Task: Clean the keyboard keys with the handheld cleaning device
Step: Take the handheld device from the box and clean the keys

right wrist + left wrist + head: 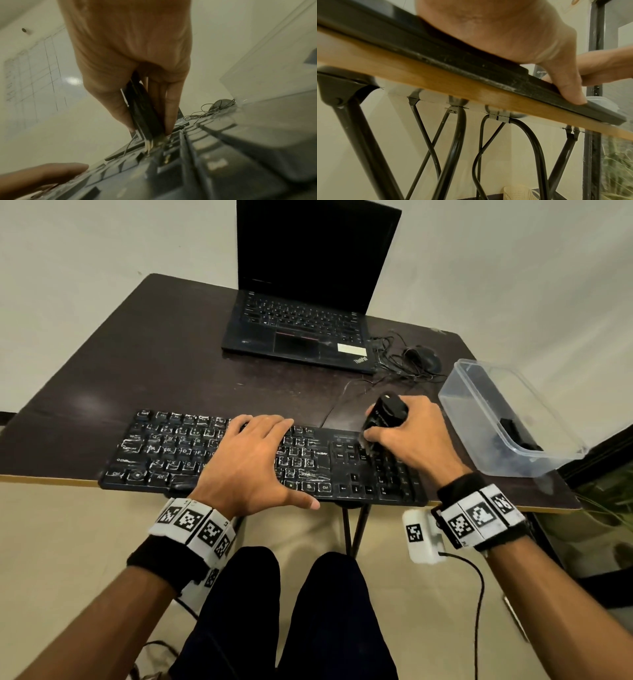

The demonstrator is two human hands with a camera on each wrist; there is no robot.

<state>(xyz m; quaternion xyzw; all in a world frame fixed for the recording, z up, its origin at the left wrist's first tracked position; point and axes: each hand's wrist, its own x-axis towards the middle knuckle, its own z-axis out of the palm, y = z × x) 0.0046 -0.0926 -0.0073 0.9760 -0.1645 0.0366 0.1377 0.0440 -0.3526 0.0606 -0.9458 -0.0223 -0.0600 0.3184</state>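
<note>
A black keyboard (pixel 171 453) with worn white lettering lies along the table's near edge. My left hand (pixel 250 460) lies flat on its middle keys, fingers spread and straight; in the left wrist view the palm (pixel 513 33) presses on the keyboard's front edge (pixel 471 70). My right hand (pixel 407 436) grips a black handheld cleaning device (pixel 385 414), its bristles down on the keys beside the number pad. In the right wrist view the fingers (pixel 171 108) clamp the device (pixel 145 115) and its pale bristles (pixel 149 146) touch the keys.
An open black laptop (pixel 301 330) stands at the back of the dark table (pixel 137 364). A black mouse (pixel 423 357) with tangled cable lies to its right. A clear plastic tub (pixel 507 419) sits at the right edge. My knees are under the table.
</note>
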